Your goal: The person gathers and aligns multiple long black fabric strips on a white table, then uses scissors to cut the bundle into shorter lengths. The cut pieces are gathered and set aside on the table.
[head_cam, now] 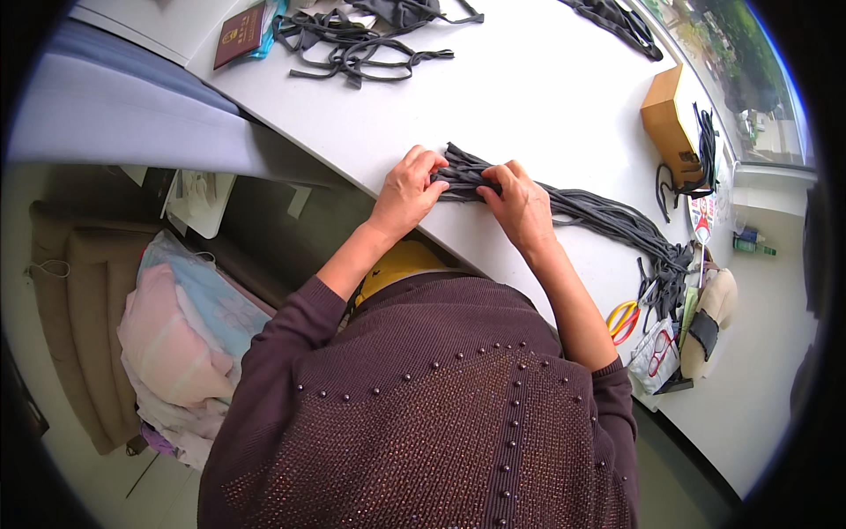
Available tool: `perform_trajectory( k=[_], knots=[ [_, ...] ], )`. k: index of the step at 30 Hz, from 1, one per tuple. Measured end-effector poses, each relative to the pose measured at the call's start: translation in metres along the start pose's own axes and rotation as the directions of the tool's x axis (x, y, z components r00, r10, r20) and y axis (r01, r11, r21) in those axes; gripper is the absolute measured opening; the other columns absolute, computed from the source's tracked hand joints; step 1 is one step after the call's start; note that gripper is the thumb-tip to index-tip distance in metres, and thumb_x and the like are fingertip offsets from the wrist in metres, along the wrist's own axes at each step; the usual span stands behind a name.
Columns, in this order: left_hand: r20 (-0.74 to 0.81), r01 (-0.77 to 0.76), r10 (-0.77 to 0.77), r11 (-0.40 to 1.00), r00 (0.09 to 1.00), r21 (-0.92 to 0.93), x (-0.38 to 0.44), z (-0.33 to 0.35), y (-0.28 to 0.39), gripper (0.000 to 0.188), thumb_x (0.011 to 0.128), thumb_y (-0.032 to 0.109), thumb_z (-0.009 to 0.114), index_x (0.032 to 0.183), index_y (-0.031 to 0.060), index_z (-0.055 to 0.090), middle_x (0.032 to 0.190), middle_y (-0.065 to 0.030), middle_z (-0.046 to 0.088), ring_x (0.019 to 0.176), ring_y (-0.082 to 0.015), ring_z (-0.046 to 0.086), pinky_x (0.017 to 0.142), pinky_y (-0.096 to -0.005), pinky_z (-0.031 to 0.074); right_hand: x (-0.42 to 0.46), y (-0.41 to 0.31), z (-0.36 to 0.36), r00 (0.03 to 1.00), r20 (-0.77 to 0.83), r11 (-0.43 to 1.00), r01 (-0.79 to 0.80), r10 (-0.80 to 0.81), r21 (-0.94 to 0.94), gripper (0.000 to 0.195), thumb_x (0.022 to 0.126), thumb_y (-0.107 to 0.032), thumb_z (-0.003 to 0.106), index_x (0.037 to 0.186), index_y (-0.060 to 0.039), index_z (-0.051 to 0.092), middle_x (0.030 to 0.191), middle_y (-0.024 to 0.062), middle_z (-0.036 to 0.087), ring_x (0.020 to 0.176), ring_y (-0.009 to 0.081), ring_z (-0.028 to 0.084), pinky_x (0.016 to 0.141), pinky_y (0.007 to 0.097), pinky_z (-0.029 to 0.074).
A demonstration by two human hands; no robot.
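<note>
A thick bundle of dark grey fabric cords (595, 210) lies across the white table (529, 86), running from near the front edge towards the right. My left hand (413, 188) pinches the bundle close to its left end, thumb and fingers around some strands. Further along, my right hand (519, 202) grips the same bundle from above with thumb and fingertips. Between the two hands the strands lie side by side, and their cut ends fan out just beyond the left fingers. At its far right the bundle gathers into a tangled clump (671, 271).
Loose dark cords (370, 56) and a maroon booklet (239, 34) lie at the back left. A wooden box (671, 129) with cords over it stands by the window. Scissors with yellow and red handles (622, 322), red-framed glasses (659, 352) and a pincushion-like roll (710, 324) sit at right.
</note>
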State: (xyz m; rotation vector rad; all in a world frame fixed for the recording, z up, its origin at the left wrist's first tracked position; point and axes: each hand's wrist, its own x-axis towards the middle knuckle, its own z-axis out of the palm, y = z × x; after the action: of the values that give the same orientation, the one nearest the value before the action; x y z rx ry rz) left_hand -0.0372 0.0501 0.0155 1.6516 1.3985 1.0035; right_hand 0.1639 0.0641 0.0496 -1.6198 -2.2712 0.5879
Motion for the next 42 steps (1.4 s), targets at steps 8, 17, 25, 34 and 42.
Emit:
perform_trajectory(
  k=[8,17,25,34,42],
  knots=[
    [-0.004,-0.09,0.091,0.993,0.996,0.08,-0.002,0.0,-0.007,0.022,0.076,0.001,0.066,0.098,0.0023,0.061,0.09,-0.0078,0.053,0.069,-0.0197,0.055,0.063,-0.0323,0.046,0.004,-0.002,0.0,0.996,0.042,0.995,-0.08,0.078,0.066,0.017,0.084,-0.017,0.069,0.096,-0.007,0.065,0.091,0.0088,0.062,0.077,0.0254,0.065,0.07,0.0368,0.051],
    [0.006,-0.082,0.081,0.994,0.997,0.067,-0.002,-0.001,-0.009,0.023,0.076,0.0,0.067,0.097,0.0026,0.061,0.091,-0.0075,0.053,0.069,-0.0206,0.055,0.064,-0.0328,0.046,0.006,-0.021,-0.014,0.991,-0.026,0.969,-0.124,0.133,0.214,0.015,0.081,-0.015,0.073,0.091,-0.0057,0.069,0.085,0.0063,0.061,0.066,0.0173,0.059,0.064,0.0311,0.049],
    [0.009,-0.014,0.014,1.0,1.0,0.004,-0.001,-0.001,-0.007,0.024,0.076,-0.003,0.066,0.098,0.002,0.061,0.09,-0.0066,0.053,0.065,-0.0158,0.052,0.064,-0.0296,0.046,0.008,-0.023,0.007,0.997,-0.071,0.99,0.011,-0.001,0.14,0.015,0.084,-0.015,0.069,0.097,-0.0087,0.066,0.09,0.0085,0.062,0.072,0.0243,0.064,0.068,0.0358,0.052],
    [-0.017,-0.03,0.03,0.999,0.999,-0.013,-0.001,0.001,-0.009,0.021,0.076,-0.001,0.067,0.097,0.0014,0.063,0.086,-0.0063,0.054,0.065,-0.0154,0.051,0.062,-0.0292,0.045,0.013,-0.002,0.004,0.99,-0.125,0.998,0.065,-0.063,0.011,0.009,0.086,-0.011,0.065,0.093,-0.0066,0.062,0.091,0.0101,0.06,0.075,0.0311,0.064,0.067,0.0393,0.052],
    [-0.008,-0.043,0.043,0.999,0.999,0.004,0.001,-0.001,-0.006,0.013,0.08,0.001,0.065,0.093,0.0014,0.064,0.084,-0.0067,0.054,0.066,-0.0182,0.053,0.062,-0.0311,0.044,0.013,0.001,0.004,0.979,-0.192,0.998,0.059,-0.061,-0.017,0.005,0.086,-0.012,0.064,0.088,-0.0082,0.061,0.088,0.008,0.06,0.073,0.0285,0.064,0.062,0.0386,0.051]
  ],
)
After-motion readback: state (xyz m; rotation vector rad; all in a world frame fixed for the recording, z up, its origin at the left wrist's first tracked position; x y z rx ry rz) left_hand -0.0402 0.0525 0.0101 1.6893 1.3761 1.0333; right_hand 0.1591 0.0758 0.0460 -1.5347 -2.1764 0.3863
